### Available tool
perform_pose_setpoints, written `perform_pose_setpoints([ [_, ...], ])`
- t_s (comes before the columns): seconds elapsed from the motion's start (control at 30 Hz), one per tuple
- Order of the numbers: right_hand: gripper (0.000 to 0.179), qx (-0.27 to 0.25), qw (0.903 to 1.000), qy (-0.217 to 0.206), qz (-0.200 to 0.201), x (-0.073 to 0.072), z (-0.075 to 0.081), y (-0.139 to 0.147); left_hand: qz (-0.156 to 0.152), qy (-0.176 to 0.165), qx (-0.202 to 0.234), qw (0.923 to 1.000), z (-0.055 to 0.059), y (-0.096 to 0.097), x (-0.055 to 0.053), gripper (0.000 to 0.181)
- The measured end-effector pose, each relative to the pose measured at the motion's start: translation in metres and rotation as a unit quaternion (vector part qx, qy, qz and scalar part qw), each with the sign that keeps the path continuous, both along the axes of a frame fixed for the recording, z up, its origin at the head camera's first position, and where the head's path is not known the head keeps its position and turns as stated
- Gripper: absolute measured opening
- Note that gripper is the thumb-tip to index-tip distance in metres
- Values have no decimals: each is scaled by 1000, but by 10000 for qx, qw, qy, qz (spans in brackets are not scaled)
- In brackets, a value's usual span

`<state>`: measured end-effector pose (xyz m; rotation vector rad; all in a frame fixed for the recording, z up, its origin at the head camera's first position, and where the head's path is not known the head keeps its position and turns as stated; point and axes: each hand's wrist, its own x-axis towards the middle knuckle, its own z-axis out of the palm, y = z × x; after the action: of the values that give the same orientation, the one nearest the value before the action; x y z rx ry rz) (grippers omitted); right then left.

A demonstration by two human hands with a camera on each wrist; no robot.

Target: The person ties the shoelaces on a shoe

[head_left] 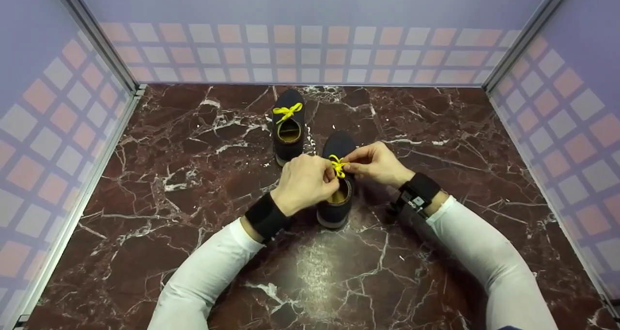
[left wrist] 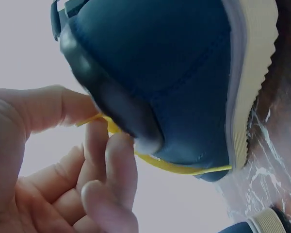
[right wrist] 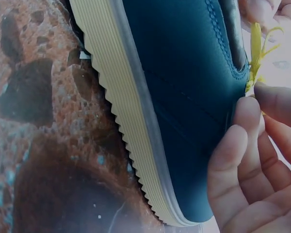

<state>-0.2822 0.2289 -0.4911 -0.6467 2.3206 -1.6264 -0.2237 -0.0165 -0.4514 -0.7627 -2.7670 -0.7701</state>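
Observation:
A dark blue shoe stands upright on the marbled surface, toe pointing away from me. Its yellow shoelace is looped in a bow over the front of the opening. From the left, my left hand pinches part of the lace between thumb and fingers, as the left wrist view shows beside the shoe's collar. On the other side, my right hand pinches the lace close to the knot. In the right wrist view, other fingers of that hand lie along the shoe's side, above its ribbed cream sole.
A matching dark shoe with a tied yellow bow stands farther back and left. Tiled panels enclose the dark red marbled surface at the back and on both sides. Black bands circle both wrists.

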Motion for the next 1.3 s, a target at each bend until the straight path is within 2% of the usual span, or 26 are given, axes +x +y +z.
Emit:
perform_pose_setpoints([
  [0.1, 17, 66, 9999, 110, 13, 1, 1, -1, 57, 23, 40, 10000, 0, 0, 0, 12],
  [0.27, 15, 141, 9995, 281, -37, 2, 0, -2, -276, 440, 73, 9986, -2, 9, -4, 28],
  [0.37, 14, 217, 9989, 421, -11, 2, -1, -3, -375, 646, 70, 9972, -5, 10, -8, 18],
  [0.43, 13, 284, 9983, 501, 36, 2, 0, -3, -310, 630, 182, 9974, -5, 7, -12, 14],
  [0.53, 12, 284, 9983, 498, 32, 1, 1, -3, -109, 403, 578, 9975, -5, -1, -20, 14],
  [0.63, 10, 286, 9985, 459, -70, 1, 3, -1, 102, -29, 969, 9952, -7, -8, -30, 14],
  [0.77, 12, 376, 9987, 329, -47, 1, 4, 0, 276, -586, 1313, 9892, -16, -14, -41, 18],
  [0.83, 13, 392, 9991, 166, 42, 0, 4, -1, 377, -745, 1476, 9855, -21, -16, -45, 19],
  [0.97, 15, 405, 9989, -92, 201, 0, 3, -1, 602, -968, 1812, 9768, -29, -21, -48, 17],
  [1.1, 14, 462, 9986, -131, 217, -1, 1, 2, 758, -1210, 1992, 9695, -34, -22, -48, 17],
  [1.3, 12, 476, 9987, -203, 26, 1, -5, 2, 849, -1401, 2044, 9651, -37, -25, -47, 18],
])
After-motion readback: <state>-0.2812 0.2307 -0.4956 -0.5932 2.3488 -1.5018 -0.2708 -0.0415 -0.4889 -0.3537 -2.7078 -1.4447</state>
